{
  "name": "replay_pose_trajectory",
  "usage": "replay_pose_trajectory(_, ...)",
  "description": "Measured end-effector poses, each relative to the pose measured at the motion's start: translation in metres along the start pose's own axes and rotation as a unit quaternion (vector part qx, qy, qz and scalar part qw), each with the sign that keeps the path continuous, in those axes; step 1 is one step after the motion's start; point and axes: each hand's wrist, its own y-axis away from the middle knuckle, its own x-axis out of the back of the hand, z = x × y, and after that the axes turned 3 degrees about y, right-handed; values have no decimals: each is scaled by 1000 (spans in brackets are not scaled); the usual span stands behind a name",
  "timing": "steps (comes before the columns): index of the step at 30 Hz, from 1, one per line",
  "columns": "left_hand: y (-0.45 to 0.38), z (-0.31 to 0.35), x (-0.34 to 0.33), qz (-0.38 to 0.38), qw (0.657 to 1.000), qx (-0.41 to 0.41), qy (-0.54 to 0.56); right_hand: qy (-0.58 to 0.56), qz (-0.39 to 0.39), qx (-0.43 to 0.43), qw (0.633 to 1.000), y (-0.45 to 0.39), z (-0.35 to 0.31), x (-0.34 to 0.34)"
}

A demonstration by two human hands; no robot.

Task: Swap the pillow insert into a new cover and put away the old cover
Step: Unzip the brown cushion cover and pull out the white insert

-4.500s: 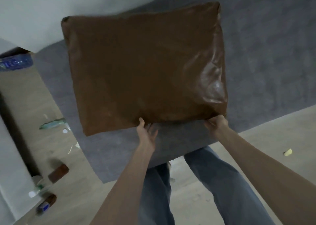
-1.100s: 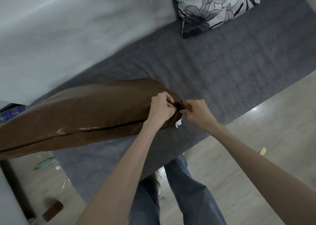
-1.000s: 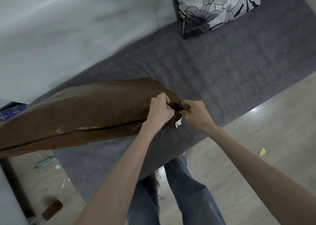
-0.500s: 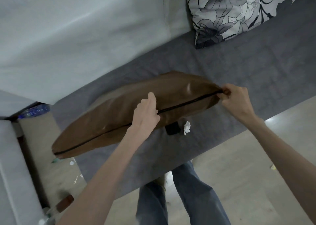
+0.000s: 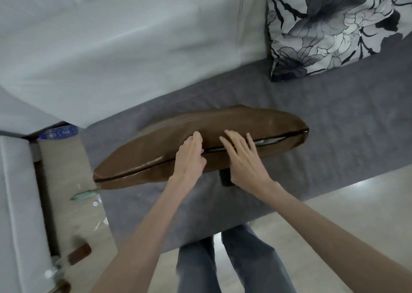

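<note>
A brown leather-look pillow (image 5: 223, 125) lies edge-up on the grey sofa seat (image 5: 334, 136), its zipper seam facing me. The zipper is open along the right half, and the pale insert (image 5: 269, 140) shows through the gap. My left hand (image 5: 189, 159) grips the seam near the middle, fingers curled at the zipper. My right hand (image 5: 243, 159) rests on the pillow just right of it with fingers spread and straight over the open slit.
A floral black-and-white pillow (image 5: 334, 25) leans on the white sofa back (image 5: 133, 36) at upper right. A small dark object (image 5: 225, 178) lies on the seat below the brown pillow. Litter, a bottle (image 5: 60, 133) and wrappers lie on the floor at left.
The zipper has opened along the right half of the seam. My right hand left the pillow's right corner and now lies flat near my left hand.
</note>
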Motion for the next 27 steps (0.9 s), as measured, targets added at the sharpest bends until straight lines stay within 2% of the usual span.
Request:
replay_pose_trajectory(2, -2, -7, 4, 22, 1000, 2, 3, 18, -44, 45, 998, -10, -23, -10)
replay_pose_trajectory(5, -6, -22, 9, 47, 999, -2, 9, 58, -63, 56, 995, -31, -43, -20)
replay_pose_trajectory(19, -7, -138, 69, 105, 994, 23, -28, 118, -96, 30, 988, -88, -63, -25)
replay_pose_trajectory(27, -10, -232, 136, 146, 989, 35, -13, 132, -100, -23, 986, -124, -68, -11)
